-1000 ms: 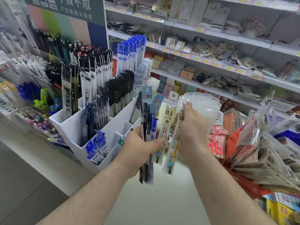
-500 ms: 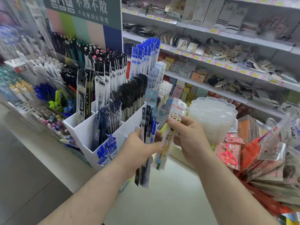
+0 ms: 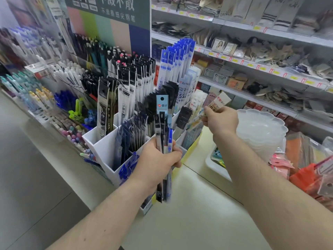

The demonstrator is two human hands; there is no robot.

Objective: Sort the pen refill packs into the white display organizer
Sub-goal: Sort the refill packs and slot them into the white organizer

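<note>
Gripping a bundle of refill packs (image 3: 163,141), the left hand (image 3: 158,159) waits beside the white organizer (image 3: 106,150); the right hand (image 3: 222,120) pinches one cream pack (image 3: 219,103).

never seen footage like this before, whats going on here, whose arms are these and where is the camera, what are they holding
There is no machine here: these are a person's two bare arms, filmed by one wide-angle camera worn on the head, looking forward and down in a stationery shop. The left hand grips a bundle of long, thin plastic pen refill packs in black, white and blue, held upright. The right hand pinches a single cream-coloured refill pack with a red heart logo, held out near the right side of the white tiered display organizer, whose compartments already hold rows of similar packs. To the right is a stack of clear scalloped plastic tubs, with store shelves of small goods behind.
</note>
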